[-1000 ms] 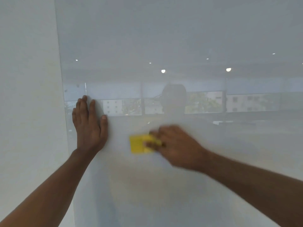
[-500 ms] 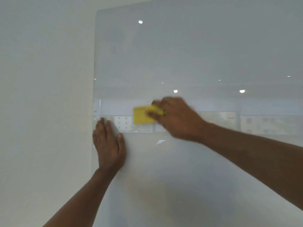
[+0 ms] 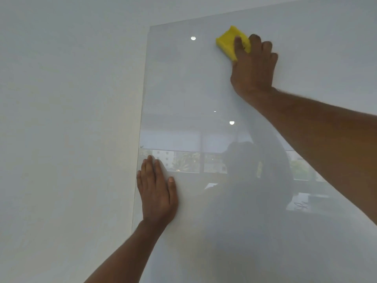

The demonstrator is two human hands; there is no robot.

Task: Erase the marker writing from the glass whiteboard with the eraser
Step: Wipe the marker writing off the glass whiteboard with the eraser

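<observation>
The glass whiteboard [image 3: 183, 88] hangs on a white wall and fills the right part of the view. My right hand [image 3: 254, 68] presses a yellow eraser [image 3: 227, 41] against the glass near the board's top edge; my fingers cover its right half. My left hand [image 3: 158, 193] lies flat on the glass by the board's left edge, fingers together and pointing up, holding nothing. I see no marker writing on the visible glass, only a tiny dark speck at the left edge.
The bare white wall [image 3: 67, 129] lies left of the board. The glass reflects ceiling lights, windows with blinds, and a person's dim silhouette. The board's top left corner [image 3: 150, 27] is in view.
My right hand has carried the eraser up from mid-board to near the top edge. The view has tilted upward. My left hand stays flat by the left edge.
</observation>
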